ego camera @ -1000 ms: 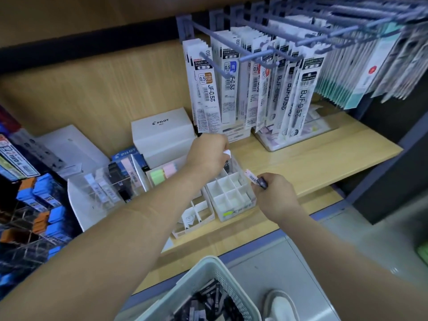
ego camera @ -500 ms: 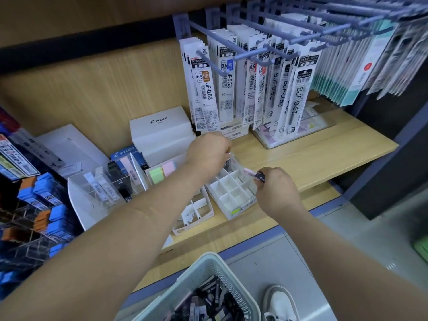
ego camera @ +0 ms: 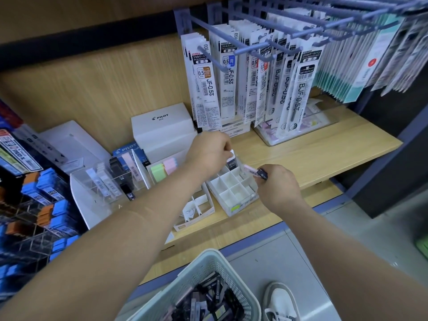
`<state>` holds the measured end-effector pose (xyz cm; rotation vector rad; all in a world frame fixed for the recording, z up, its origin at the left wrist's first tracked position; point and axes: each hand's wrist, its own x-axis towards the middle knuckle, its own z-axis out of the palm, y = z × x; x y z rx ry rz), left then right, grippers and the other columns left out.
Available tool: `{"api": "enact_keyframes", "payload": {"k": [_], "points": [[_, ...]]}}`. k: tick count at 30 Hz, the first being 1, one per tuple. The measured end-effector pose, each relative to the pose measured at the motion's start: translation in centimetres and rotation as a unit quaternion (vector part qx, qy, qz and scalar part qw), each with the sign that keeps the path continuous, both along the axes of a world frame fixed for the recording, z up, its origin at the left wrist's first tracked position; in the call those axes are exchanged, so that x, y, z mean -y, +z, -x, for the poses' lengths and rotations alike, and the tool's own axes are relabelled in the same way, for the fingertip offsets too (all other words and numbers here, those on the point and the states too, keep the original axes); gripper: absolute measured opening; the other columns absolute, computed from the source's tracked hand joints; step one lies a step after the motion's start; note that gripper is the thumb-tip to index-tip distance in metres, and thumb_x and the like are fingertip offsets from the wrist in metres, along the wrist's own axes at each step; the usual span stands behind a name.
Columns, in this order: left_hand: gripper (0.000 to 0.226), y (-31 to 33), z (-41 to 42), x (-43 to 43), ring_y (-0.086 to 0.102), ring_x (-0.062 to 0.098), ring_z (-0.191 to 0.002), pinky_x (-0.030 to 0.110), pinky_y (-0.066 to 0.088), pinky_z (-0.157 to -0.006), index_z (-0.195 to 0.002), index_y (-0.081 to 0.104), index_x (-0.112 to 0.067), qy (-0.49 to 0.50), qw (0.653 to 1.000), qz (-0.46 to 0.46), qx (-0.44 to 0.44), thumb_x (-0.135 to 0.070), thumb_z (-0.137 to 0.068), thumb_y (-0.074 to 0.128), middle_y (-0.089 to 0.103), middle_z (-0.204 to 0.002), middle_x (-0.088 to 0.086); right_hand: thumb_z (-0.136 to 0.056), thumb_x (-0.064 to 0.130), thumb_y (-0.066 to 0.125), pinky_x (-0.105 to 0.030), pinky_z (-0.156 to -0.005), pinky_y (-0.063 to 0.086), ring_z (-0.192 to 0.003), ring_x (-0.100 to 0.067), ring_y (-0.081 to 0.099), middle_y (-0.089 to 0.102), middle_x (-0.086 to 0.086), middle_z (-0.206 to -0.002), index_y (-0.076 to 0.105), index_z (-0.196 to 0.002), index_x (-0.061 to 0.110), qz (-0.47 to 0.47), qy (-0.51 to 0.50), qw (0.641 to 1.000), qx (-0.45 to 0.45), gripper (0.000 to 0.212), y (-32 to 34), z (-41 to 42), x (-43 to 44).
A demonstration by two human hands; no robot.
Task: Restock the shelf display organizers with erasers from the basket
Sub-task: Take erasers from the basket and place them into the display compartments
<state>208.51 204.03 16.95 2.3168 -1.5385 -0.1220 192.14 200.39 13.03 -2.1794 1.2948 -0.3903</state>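
Pink eraser (ego camera: 251, 170) in right hand (ego camera: 278, 188), black-sleeved eraser (ego camera: 232, 162) in left hand (ego camera: 209, 151)

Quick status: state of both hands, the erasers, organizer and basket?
left hand, grips black-sleeved eraser
black-sleeved eraser, upright at organizer's back row
right hand, pinches pink eraser
pink eraser, tilted at organizer's right rim
organizer, front compartments empty
basket, holds many erasers

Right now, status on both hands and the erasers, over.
Left hand pinches black-sleeved eraser over white organizer, back row. Right hand holds pink eraser at its right edge. Nothing in the way.
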Motion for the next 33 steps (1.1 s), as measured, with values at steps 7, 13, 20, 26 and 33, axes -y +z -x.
{"api": "enact_keyframes", "payload": {"k": [7, 13, 20, 26, 33], "points": [[0.024, -0.6, -0.1, 0.5, 0.056, 0.029, -0.102, 0.033, 0.048, -0.084, -0.106, 0.070, -0.011, -0.042, 0.992, -0.033, 0.113, -0.022, -0.093, 0.054, 0.059, -0.108, 0.008, -0.095, 0.010, 0.050, -0.027, -0.046, 0.027, -0.054, -0.017, 0.038, 0.043, -0.002, -0.061, 0.057, -0.078, 0.004, -0.024, -0.004, 0.999, 0.023, 0.019, 0.1, 0.2, 0.1], [0.020, 0.6, 0.7, -1.2, 0.062, 0.023, -0.088, 0.030, 0.048, -0.077, -0.092, 0.075, -0.014, 0.012, 0.998, 0.063, -0.015, -0.023, -0.092, 0.057, 0.069, -0.092, 0.005, -0.096, 0.008, 0.051, -0.024, -0.048, 0.032, -0.057, -0.016, 0.038, 0.047, -0.002, -0.065, 0.069, -0.091, 0.010, -0.150, -0.007, 0.973, 0.175, 0.019, 2.3, -0.3, 0.1], [0.009, 4.1, 1.4, -7.2, 0.061, 0.013, -0.063, 0.026, 0.055, -0.061, -0.081, 0.076, -0.020, 0.064, 0.931, 0.105, -0.344, -0.014, -0.084, 0.070, 0.070, -0.071, 0.003, -0.083, 0.006, 0.072, -0.021, -0.045, 0.033, -0.055, -0.012, 0.045, 0.064, -0.009, -0.072, 0.066, -0.088, 0.011, -0.341, -0.032, 0.860, 0.377, 0.010, 5.0, -1.2, -1.2], [0.037, 4.8, 2.3, -11.3, 0.066, 0.022, -0.068, 0.033, 0.060, -0.071, -0.109, 0.066, -0.014, 0.056, 0.884, 0.092, -0.456, 0.000, -0.076, 0.076, 0.071, -0.076, 0.011, -0.082, 0.009, 0.073, -0.018, -0.044, 0.030, -0.053, -0.009, 0.041, 0.050, -0.005, -0.066, 0.063, -0.080, 0.012, -0.423, 0.004, 0.816, 0.394, 0.011, 5.5, -3.1, -3.2], [0.042, 4.1, 1.3, -14.1, 0.065, 0.019, -0.066, 0.033, 0.059, -0.071, -0.119, 0.062, -0.024, 0.058, 0.877, 0.131, -0.459, -0.005, -0.083, 0.071, 0.071, -0.078, 0.011, -0.082, 0.008, 0.071, -0.016, -0.043, 0.031, -0.052, -0.009, 0.042, 0.052, -0.002, -0.063, 0.066, -0.082, 0.009, -0.448, 0.078, 0.828, 0.326, 0.005, 6.0, -4.6, -5.6]]}}
